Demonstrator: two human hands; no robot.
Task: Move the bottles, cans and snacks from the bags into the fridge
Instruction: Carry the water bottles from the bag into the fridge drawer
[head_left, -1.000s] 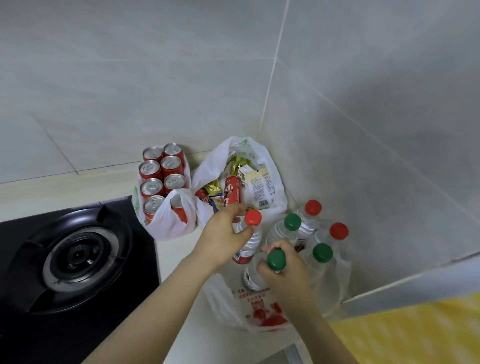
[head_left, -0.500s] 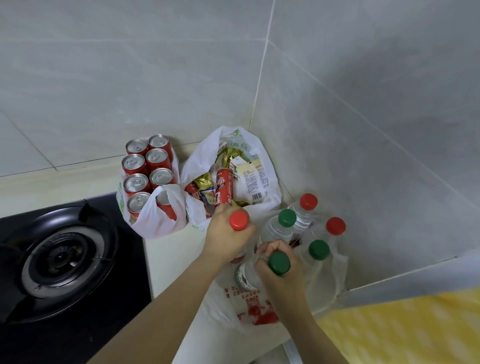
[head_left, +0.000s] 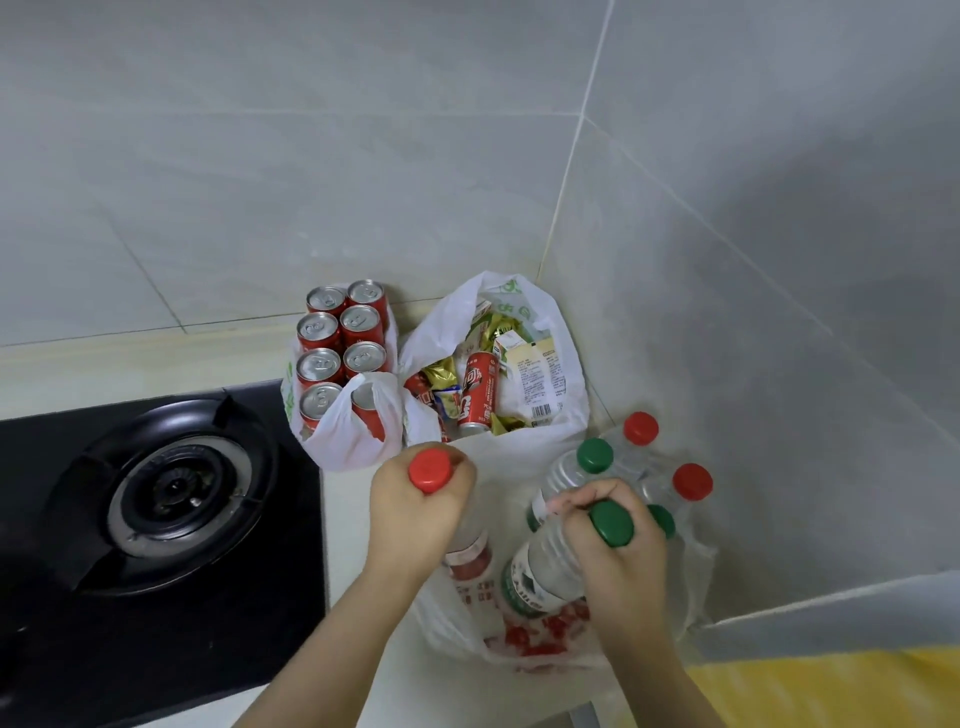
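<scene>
Pale kitchen surface (head_left: 358, 499) tucked into a tiled corner, and both hands are busy right at its near edge. Nearest, the left hand (head_left: 418, 512) is clenched around the neck of a clear plastic bottle with a red cap (head_left: 430, 470), and the right hand (head_left: 618, 558) grasps a clear plastic bottle with a green cap (head_left: 611, 524), its green label showing below the fingers. Each grip is closed just under the cap, both bottles roughly upright, long axes running up toward the camera, their lower halves down in the thin white plastic bag with red print (head_left: 524, 636). So a straight upward pull looks like what frees them. Just beyond, four more capped bottles (head_left: 595, 455) crowd the same bag against the right wall. Farther back, a white bag of snacks (head_left: 540, 306) holds gold wrappers, a paper-labelled packet and a red tube. Left of it, red drink cans (head_left: 340, 343) stand in pairs in another white bag. Black gas hob (head_left: 176, 488) sits off to the left. No fridge in view.
</scene>
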